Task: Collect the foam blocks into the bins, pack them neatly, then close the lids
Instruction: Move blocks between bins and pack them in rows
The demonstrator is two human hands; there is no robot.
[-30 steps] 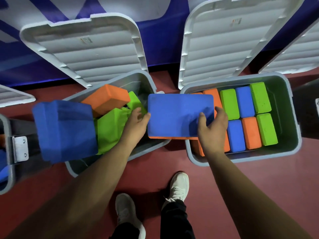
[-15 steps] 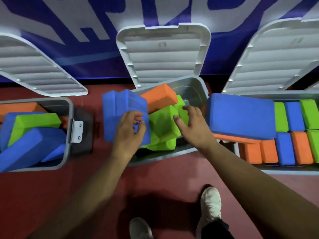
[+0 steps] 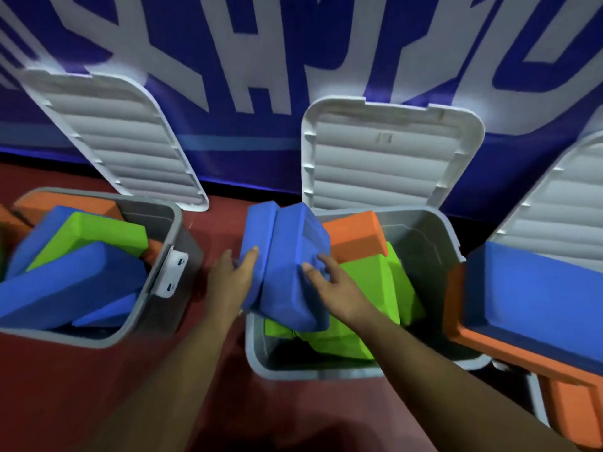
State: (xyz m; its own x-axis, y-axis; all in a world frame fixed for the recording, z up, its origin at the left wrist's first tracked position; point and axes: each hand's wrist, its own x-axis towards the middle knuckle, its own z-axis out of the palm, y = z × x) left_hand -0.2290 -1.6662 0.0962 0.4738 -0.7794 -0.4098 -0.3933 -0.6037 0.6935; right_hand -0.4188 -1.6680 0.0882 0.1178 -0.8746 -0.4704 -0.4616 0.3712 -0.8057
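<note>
Seen from the head camera, the left grip (image 3: 232,279) and the right grip (image 3: 341,290) press a pair of blue foam blocks (image 3: 287,262) between them. The blocks stand on end, side by side and tilted. The left grip is open, its fingers (image 3: 251,254) lying straight along the outer face of the left block. The right grip is open too, its fingers (image 3: 326,260) spread and resting their tips on the upper face of the right block. Neither grip wraps round the foam. Below both grips sits the middle bin (image 3: 313,373); the pair's lower ends hang over its left side, above the green blocks (image 3: 365,288) tumbled inside, though whether they touch cannot be told. Just beyond the right grip an orange block (image 3: 355,234) leans in the same bin, and further beyond stands the bin's open lid (image 3: 388,158). Well to the left of the left grip is the left bin (image 3: 174,220), holding blue, green and orange blocks in a jumble, its own lid (image 3: 114,138) raised behind it. Far to the right of the right grip a large blue block (image 3: 538,288) lies flat on an orange slab (image 3: 489,349). The bins stand on a red floor (image 3: 195,402) against a blue lettered wall (image 3: 261,60).
</note>
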